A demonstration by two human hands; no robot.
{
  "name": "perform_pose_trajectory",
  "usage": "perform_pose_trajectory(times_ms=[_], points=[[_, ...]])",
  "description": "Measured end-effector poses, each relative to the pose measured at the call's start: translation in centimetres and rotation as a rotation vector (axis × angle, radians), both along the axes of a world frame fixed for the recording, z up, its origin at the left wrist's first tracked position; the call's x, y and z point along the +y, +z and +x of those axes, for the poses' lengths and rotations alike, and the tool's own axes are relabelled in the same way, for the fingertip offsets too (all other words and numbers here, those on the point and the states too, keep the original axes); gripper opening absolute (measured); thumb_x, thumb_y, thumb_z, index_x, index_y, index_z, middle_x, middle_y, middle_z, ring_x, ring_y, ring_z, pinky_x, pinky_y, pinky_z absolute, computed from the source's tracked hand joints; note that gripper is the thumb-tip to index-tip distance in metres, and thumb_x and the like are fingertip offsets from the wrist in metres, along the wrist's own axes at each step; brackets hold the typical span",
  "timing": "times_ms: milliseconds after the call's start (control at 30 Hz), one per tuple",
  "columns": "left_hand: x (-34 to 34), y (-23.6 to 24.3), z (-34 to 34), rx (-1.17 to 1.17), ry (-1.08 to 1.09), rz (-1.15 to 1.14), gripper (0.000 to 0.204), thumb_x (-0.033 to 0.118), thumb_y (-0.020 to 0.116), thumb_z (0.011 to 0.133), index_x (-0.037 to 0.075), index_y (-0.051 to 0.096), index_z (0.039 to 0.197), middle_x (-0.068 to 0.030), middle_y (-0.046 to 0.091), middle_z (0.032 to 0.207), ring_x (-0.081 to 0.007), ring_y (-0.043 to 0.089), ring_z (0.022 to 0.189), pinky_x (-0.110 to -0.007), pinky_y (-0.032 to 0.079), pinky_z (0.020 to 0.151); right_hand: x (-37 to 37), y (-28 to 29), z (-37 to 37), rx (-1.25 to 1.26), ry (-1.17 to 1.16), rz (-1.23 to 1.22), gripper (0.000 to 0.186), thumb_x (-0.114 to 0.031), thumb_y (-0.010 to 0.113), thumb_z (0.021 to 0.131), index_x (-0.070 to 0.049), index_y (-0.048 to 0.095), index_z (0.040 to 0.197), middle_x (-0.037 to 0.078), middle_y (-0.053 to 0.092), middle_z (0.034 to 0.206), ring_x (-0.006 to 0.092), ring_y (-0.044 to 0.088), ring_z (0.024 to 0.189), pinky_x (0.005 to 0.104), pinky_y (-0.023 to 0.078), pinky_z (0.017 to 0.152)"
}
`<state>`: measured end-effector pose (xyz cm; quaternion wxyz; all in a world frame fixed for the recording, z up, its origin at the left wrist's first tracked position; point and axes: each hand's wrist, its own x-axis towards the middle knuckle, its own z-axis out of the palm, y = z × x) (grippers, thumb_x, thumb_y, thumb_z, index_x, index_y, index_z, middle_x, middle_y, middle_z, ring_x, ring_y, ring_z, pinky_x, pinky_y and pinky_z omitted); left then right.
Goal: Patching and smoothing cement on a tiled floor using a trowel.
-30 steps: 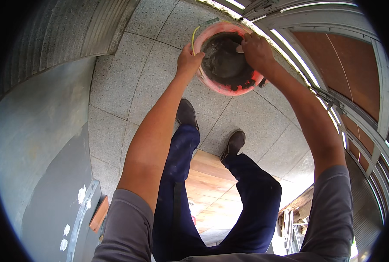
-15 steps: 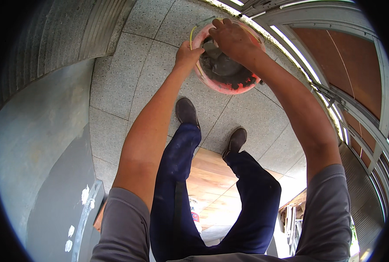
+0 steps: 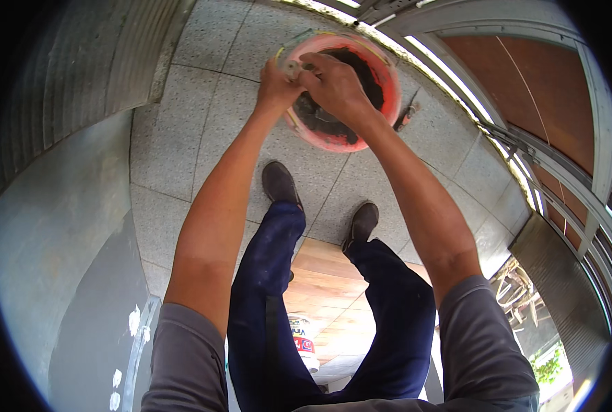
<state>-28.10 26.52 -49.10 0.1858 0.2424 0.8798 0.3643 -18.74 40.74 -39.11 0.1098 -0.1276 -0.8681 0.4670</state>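
With the clock face laid over the whole view, a metal-framed gate (image 3: 597,103) with brown panels (image 3: 508,82) is seen at 2 o'clock, and its lower edge is run close past the bucket (image 3: 390,89). A ribbed grey sheet (image 3: 567,295) is seen between 3 and 4 o'clock, with green leaves (image 3: 547,364) at 4. At 10 o'clock, the corner is filled by corrugated panelling (image 3: 79,75); below it, at 9, a pale wall (image 3: 59,185) is seen, coated darker grey toward 8 o'clock and dabbed with white patches (image 3: 134,320). The speckled tile floor (image 3: 158,151) is met by wood-toned boards (image 3: 326,275) toward 6 o'clock. A tool (image 3: 407,115) with a red and black handle is laid on the tiles just beside the bucket, between the bucket's own 3 and 4 o'clock. Dark shoes (image 3: 279,182) are planted at the bucket's 7 and 6 o'clock.

The red bucket is stood on the tiles just past 12 o'clock; its inside is coated and partly filled with a dark grey mix (image 3: 371,96). The mouth's left part is covered by the right hand (image 3: 335,86), whose fingers are bent toward the left hand (image 3: 276,88) at the bucket's 9 o'clock rim. Between them a small greyish thing (image 3: 291,69) is blurred; whether it is pinched by either hand cannot be told. A white tub (image 3: 304,340) with a coloured label is partly hidden by the left trouser leg (image 3: 268,275) at 6 o'clock.
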Motion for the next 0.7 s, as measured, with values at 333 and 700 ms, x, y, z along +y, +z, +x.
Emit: perform_pose_trajectory(times_ms=[333,700], points=[[4.1,4.4,1.2,-0.343,0.326,-0.152,0.079,0.044,0.079,0.065,-0.012,0.051,0.114,-0.0261,0.064,0.107,-0.0365,0.065,0.1,-0.041,0.052,0.088,15.7,-11.8,19.9,-0.667,-0.712,-0.335,0.034,-0.032,0.063,0.09,-0.001,0.069,0.08,0.01,0.066,0.064,0.0167,0.063,0.055,0.033,0.051,0.057],[4.4,0.6,-1.1,-0.282,0.243,-0.245,0.098,0.053,0.078,0.06,-0.017,0.05,0.122,-0.0311,0.066,0.113,-0.0405,0.066,0.107,-0.042,0.052,0.091,16.6,-25.5,23.8,-1.031,-0.524,0.049,0.046,-0.042,0.065,0.088,0.002,0.07,0.075,0.014,0.066,0.061,0.025,0.068,0.052,0.0368,0.055,0.059]])
